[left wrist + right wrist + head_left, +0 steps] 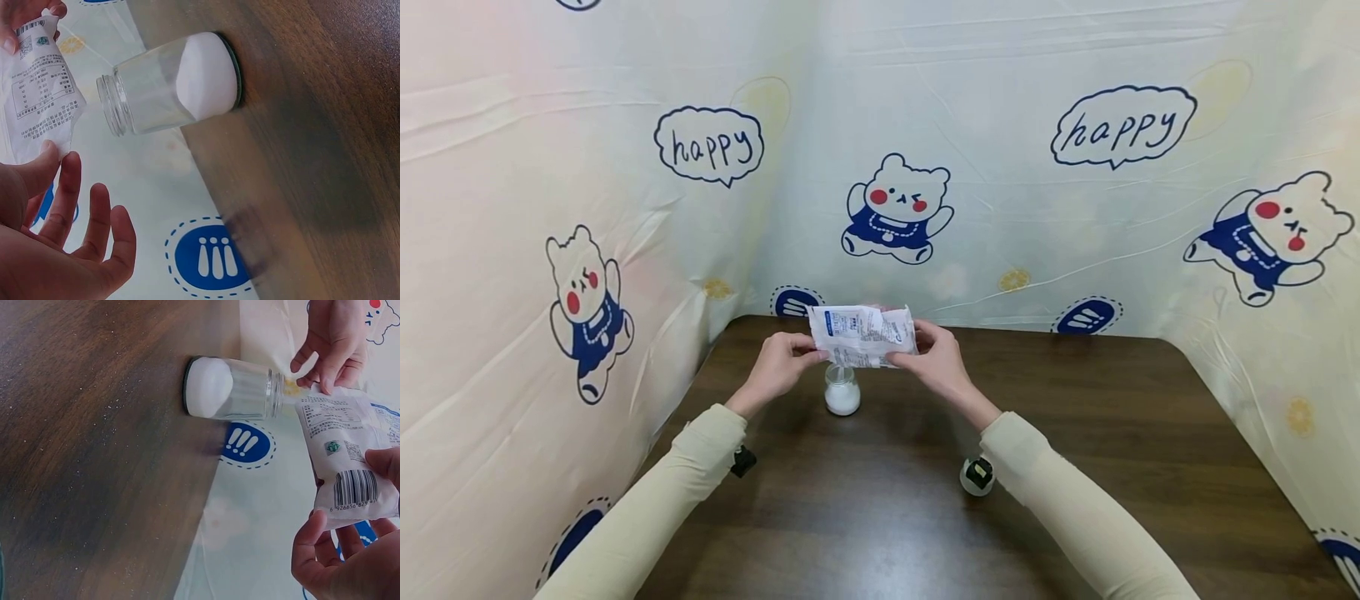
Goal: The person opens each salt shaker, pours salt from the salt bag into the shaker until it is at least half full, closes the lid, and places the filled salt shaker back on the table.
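Observation:
A white printed packet [861, 336] is held over a glass jar [842, 392] with white powder in its lower part. My left hand [780, 364] pinches one corner of the packet between thumb and index finger, its other fingers apart. At the opposite end my right hand [942, 364] grips the packet, thumb on its printed face. In the right wrist view the packet [340, 450] has a corner close to the mouth of the jar [231, 389]. The left wrist view shows the jar [172, 84] upright on the table, powder [206, 75] settled at its base.
Near my right wrist a small round white item [977, 478] sits on the brown table [865, 500], partly hidden by the wrist camera. White specks are scattered on the wood in the right wrist view. A printed curtain [985, 167] hangs behind and beside the table.

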